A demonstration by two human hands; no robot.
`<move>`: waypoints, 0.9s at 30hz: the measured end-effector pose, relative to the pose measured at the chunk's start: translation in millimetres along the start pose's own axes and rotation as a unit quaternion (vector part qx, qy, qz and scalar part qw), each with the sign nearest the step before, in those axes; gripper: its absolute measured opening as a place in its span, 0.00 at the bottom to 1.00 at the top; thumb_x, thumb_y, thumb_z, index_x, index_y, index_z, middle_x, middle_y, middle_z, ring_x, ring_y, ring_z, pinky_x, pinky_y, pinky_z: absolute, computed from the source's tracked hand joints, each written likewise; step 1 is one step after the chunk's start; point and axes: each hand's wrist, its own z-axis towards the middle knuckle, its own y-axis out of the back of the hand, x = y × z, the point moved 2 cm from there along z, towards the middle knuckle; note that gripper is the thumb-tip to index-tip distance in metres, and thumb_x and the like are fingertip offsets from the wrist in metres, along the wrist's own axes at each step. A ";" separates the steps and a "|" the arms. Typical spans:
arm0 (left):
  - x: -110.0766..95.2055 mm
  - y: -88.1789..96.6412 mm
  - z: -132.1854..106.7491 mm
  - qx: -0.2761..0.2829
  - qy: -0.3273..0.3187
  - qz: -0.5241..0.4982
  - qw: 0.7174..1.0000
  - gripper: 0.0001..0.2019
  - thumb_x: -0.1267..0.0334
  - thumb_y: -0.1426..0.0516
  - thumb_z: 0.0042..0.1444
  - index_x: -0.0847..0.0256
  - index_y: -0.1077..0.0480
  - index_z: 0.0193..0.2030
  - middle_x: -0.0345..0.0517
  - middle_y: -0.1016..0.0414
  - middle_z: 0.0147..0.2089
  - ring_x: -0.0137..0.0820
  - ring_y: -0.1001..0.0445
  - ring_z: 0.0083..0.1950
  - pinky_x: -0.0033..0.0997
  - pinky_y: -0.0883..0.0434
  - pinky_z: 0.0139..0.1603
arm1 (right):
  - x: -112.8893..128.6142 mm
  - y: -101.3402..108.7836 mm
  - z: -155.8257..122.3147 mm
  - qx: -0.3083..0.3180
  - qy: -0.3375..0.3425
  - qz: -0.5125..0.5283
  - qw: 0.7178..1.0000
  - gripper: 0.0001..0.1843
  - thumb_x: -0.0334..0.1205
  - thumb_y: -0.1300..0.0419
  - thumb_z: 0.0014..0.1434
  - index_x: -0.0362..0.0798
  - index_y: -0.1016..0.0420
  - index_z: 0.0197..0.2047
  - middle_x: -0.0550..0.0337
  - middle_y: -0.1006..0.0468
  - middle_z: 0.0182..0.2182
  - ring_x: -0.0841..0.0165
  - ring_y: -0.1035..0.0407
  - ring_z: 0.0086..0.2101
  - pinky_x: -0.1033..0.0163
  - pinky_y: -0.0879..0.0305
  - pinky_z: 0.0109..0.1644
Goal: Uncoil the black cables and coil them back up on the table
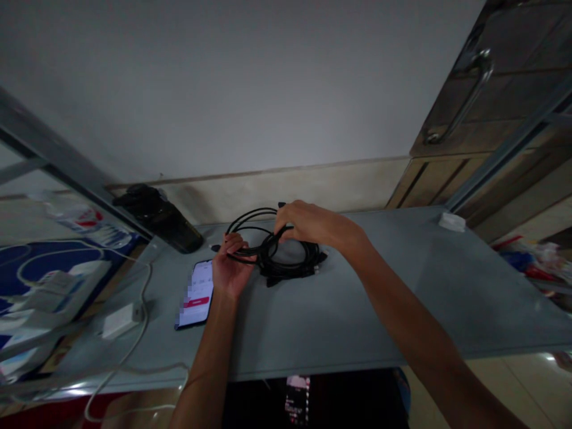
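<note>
My left hand [231,265] is closed around loops of a thin black cable [252,213], palm turned up. My right hand [301,221] pinches the same cable from above, a little to the right; a dark connector end [281,204] shows just behind its fingers. Below and to the right, a coiled black cable bundle [292,271] lies on the grey tabletop [357,310], with plug ends at its right side. Whether the held loops and the bundle are joined cannot be made out. Beside my left wrist lies a lit smartphone [196,295].
A black bottle [161,220] stands at the back left. At the left are a white adapter [122,320] with a white cord [142,298] and a power strip [80,286]. A small white object [452,222] sits at the back right. Metal posts frame both sides.
</note>
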 end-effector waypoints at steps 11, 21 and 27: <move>-2.2 3.2 1.7 -0.013 0.020 -0.016 1.000 0.18 0.62 0.54 0.87 0.57 0.34 0.41 0.26 0.34 0.20 0.20 0.30 0.18 0.24 0.31 0.27 | 9.3 4.3 1.8 -0.064 0.021 -0.024 0.997 0.14 0.49 0.25 0.71 0.50 0.16 0.50 0.53 0.14 0.51 0.59 0.23 0.53 0.57 0.35 0.60; -1.2 2.1 1.2 -0.077 0.028 0.012 0.997 0.20 0.59 0.55 0.87 0.57 0.30 0.42 0.29 0.34 0.21 0.21 0.30 0.18 0.20 0.29 0.25 | 19.2 9.6 3.3 -0.079 0.029 0.046 0.995 0.24 0.54 0.36 0.79 0.49 0.32 0.34 0.67 0.30 0.27 0.72 0.40 0.30 0.61 0.52 0.37; -2.1 5.9 1.1 -0.033 0.063 0.012 0.997 0.10 0.60 0.47 0.85 0.58 0.27 0.52 0.34 0.18 0.33 0.21 0.19 0.27 0.17 0.24 0.31 | 14.0 17.4 3.6 -0.208 0.016 0.077 0.975 0.29 0.61 0.40 0.80 0.49 0.31 0.32 0.67 0.33 0.26 0.73 0.43 0.29 0.60 0.52 0.38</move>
